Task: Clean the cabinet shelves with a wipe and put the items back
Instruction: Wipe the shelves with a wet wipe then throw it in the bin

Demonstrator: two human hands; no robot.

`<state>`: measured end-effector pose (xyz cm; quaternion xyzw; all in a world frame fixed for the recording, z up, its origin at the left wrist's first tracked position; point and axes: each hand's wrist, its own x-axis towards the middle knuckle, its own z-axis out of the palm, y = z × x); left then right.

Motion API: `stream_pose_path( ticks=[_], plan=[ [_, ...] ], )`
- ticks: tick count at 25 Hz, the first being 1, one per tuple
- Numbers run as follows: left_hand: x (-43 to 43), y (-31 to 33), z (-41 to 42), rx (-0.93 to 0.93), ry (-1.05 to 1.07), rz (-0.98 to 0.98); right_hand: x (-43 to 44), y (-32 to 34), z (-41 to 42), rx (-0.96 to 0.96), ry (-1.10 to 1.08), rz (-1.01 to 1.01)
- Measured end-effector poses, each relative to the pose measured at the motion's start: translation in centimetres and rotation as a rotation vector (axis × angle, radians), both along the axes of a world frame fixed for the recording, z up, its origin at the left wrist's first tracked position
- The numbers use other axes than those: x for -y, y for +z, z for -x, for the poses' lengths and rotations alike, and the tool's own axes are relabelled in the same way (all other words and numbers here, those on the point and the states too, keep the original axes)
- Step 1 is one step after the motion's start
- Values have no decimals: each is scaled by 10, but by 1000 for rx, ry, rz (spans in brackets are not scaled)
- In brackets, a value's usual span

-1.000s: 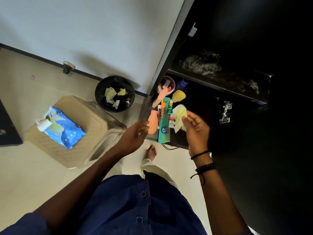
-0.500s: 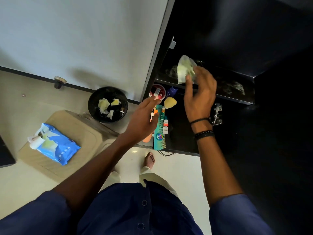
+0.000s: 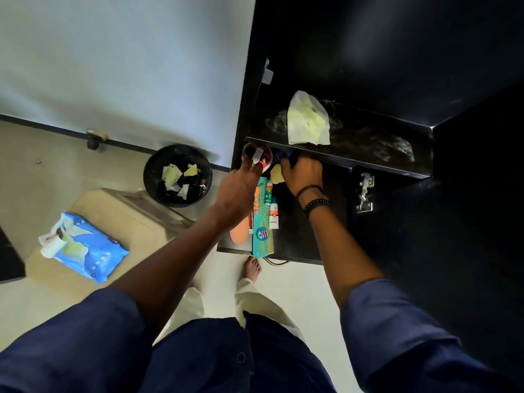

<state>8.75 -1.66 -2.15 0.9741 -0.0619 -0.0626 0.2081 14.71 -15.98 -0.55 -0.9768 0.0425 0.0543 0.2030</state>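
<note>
A pale yellow-green wipe (image 3: 309, 121) lies by itself on the dusty upper cabinet shelf (image 3: 368, 165). My left hand (image 3: 238, 191) reaches to the red cup (image 3: 262, 160) at the back left of the lower shelf (image 3: 295, 245). Its fingertips are at the cup's rim beside a small white tube; whether they grip is hidden. My right hand (image 3: 302, 174) is under the upper shelf's edge, fingers curled round a dark blue bottle (image 3: 283, 158). A teal box (image 3: 263, 225), an orange item (image 3: 239, 234) and small tubes (image 3: 273, 214) lie on the lower shelf.
A black bin (image 3: 177, 180) with used wipes stands on the floor by the wall. The blue wipe pack (image 3: 85, 248) lies on a beige stool (image 3: 127, 222). A metal hinge (image 3: 364, 191) sits on the cabinet side. My bare foot (image 3: 252, 268) is below the shelf.
My right hand carried the wipe up, left it on the upper shelf, then dropped to the blue bottle. My left hand moved forward to the red cup.
</note>
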Motion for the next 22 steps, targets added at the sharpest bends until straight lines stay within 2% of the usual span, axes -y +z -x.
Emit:
stream_pose_path(
  ticks=[2,5,10,13,16,20,22],
  plan=[
    [-2,3,0,2,-4,0,-2,-9,-15,-64,110,54],
    [-1,19,4,40,-3,-15,6,-18,-23,-104,118,71],
    [23,57,15,46,-47,31,40,-12,-15,53,-17,-11],
    [47,74,13,65,-103,95,77,-3,-6,71,-166,-55],
    [84,74,-2,31,-122,158,115,5,1,63,-226,25],
    [134,55,-28,-37,-106,157,145,7,2,-35,-184,203],
    [154,44,-40,-48,-88,195,151,8,1,-57,-185,195]
  ],
)
